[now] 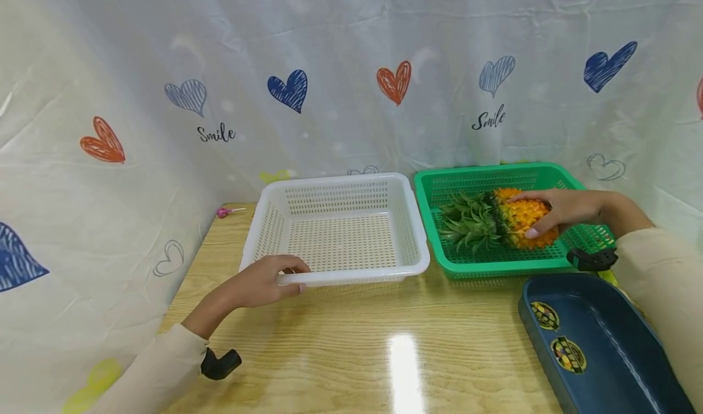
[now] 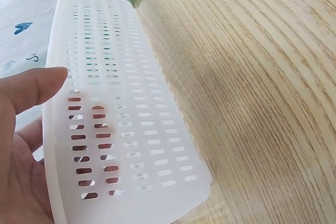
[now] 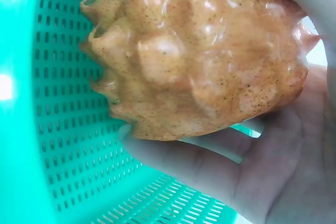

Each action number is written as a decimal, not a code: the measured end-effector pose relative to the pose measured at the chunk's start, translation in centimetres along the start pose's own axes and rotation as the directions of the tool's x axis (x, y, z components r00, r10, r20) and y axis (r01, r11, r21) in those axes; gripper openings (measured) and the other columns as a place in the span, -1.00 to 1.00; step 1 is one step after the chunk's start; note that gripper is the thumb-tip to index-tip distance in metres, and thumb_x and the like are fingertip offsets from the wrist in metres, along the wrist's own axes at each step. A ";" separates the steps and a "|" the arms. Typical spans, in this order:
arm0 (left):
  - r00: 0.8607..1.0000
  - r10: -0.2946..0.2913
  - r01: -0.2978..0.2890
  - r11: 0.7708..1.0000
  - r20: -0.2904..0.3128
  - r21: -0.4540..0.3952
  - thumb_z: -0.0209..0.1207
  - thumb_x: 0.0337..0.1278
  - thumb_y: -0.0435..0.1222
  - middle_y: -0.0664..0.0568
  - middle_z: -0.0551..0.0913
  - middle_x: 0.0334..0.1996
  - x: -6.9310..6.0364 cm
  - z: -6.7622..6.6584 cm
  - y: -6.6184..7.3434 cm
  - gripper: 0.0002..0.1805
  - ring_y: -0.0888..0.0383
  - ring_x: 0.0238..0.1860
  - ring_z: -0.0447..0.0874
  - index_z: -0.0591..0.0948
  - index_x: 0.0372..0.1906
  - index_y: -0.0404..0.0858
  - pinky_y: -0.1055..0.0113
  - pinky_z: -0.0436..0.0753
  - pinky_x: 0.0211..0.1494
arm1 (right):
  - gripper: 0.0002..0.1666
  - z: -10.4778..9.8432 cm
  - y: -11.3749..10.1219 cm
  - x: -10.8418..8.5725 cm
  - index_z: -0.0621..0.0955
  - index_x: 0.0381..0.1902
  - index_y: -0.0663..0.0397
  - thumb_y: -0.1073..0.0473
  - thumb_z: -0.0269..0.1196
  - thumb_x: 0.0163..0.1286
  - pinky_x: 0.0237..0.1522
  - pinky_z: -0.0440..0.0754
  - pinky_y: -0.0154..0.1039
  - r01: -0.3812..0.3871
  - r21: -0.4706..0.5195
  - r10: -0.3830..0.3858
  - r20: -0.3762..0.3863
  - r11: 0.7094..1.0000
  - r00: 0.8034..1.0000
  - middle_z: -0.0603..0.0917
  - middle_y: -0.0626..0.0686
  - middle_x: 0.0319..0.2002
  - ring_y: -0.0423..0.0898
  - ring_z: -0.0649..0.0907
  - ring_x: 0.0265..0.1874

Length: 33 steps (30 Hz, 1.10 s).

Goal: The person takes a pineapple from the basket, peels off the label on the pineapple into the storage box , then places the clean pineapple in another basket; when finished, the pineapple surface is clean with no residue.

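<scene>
A pineapple (image 1: 526, 218) with orange-yellow skin lies on its side in the green basket (image 1: 461, 272), its leafy crown (image 1: 469, 223) towards the left. My right hand (image 1: 566, 209) grips its bottom end, thumb on the near side and fingers over the top. In the right wrist view the fingers (image 3: 184, 161) curl round the knobbly skin (image 3: 194, 56). My left hand (image 1: 269, 283) holds the near rim of the white basket (image 1: 357, 275) at its left part. The left wrist view shows the thumb (image 2: 39, 85) outside the basket wall (image 2: 126, 145), with the fingers behind it, seen through the slots.
A dark blue tray (image 1: 598, 341) with two round stickers sits at the front right, under the right forearm. A small pink lollipop (image 1: 222, 212) lies at the table's back left corner. Behind the wooden table (image 1: 329, 353) hangs a white curtain (image 1: 340, 23) printed with hearts.
</scene>
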<state>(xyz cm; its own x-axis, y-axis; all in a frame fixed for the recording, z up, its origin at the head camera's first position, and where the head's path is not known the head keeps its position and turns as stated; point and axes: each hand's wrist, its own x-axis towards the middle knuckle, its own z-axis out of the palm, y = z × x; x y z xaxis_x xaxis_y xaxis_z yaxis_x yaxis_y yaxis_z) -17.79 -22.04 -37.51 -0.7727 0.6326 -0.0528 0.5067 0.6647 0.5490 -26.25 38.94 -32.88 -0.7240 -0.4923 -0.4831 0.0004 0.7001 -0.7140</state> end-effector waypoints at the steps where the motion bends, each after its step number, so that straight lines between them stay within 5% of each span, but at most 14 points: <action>1: 1.000 0.001 -0.001 1.000 0.000 0.002 0.27 0.34 -0.12 0.26 0.69 -0.17 0.0 0.0 0.0 -0.81 0.27 -0.16 0.62 0.68 -0.01 0.01 0.27 0.59 -0.07 | 0.11 -0.1 0.0 0.0 -0.09 0.62 0.16 0.15 0.32 0.36 -0.20 0.72 0.09 -0.012 0.001 0.012 0.010 1.000 1.000 0.42 0.42 0.23 0.10 0.69 -0.20; 8: 1.000 0.006 -0.006 1.000 0.007 0.002 0.26 0.34 -0.11 0.25 0.69 -0.16 0.0 -0.1 0.1 -0.79 0.27 -0.17 0.62 0.68 0.00 -0.01 0.29 0.58 -0.08 | 0.13 -0.4 0.2 0.0 -0.15 0.61 0.24 0.04 0.29 0.40 -0.14 0.69 0.06 -0.107 -0.022 0.108 0.069 0.994 0.992 -0.22 0.59 0.49 0.09 0.61 -0.13; 12: 1.000 0.002 -0.002 1.000 0.014 0.001 0.25 0.34 -0.08 0.25 0.69 -0.15 0.1 -0.1 0.0 -0.77 0.27 -0.17 0.62 0.68 0.01 -0.01 0.30 0.58 -0.08 | 0.14 -0.3 0.5 0.2 -0.12 0.61 0.20 0.01 0.31 0.38 -0.15 0.69 0.05 -0.143 -0.045 0.147 0.094 0.989 0.985 -0.28 0.55 0.51 0.07 0.59 -0.22; 17: 1.000 0.004 -0.004 1.000 0.020 0.007 0.23 0.35 -0.03 0.24 0.69 -0.14 0.1 -0.1 -0.1 -0.74 0.25 -0.15 0.63 0.68 0.02 -0.01 0.29 0.58 -0.08 | 0.14 -0.2 0.7 0.5 -0.12 0.61 0.21 -0.01 0.31 0.38 -0.11 0.71 0.04 -0.138 -0.068 0.145 0.111 0.988 0.983 -0.33 0.55 0.50 0.29 0.52 0.22; 24: 1.000 -0.005 0.005 1.000 0.029 0.000 0.23 0.35 -0.03 0.23 0.69 -0.12 0.1 -0.1 -0.2 -0.73 0.22 -0.14 0.63 0.68 0.04 0.00 0.28 0.59 -0.07 | 0.16 -0.4 0.2 1.0 -0.19 0.63 0.13 0.03 0.31 0.41 -0.12 0.71 0.06 -0.176 -0.013 0.175 0.172 0.984 0.969 -0.31 0.53 0.52 0.07 0.64 0.03; 33: 1.000 -0.007 0.006 1.000 0.030 0.013 0.23 0.36 -0.05 0.20 0.69 -0.07 0.1 0.0 -0.3 -0.71 0.23 -0.10 0.62 0.68 0.07 -0.02 0.26 0.60 -0.05 | 0.14 -0.6 0.2 1.0 -0.19 0.63 0.11 0.05 0.29 0.43 -0.01 0.69 0.06 -0.192 0.009 0.186 0.209 0.981 0.960 -0.35 0.51 0.52 0.16 0.54 0.25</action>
<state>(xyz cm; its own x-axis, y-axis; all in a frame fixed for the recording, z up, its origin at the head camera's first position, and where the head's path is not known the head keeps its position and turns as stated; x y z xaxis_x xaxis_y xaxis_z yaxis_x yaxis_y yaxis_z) -18.04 -22.15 -37.63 -0.7644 0.6396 -0.0811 0.5066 0.6737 0.5381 -27.40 38.87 -33.23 -0.5511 -0.4502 -0.7025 0.1455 0.7772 -0.6122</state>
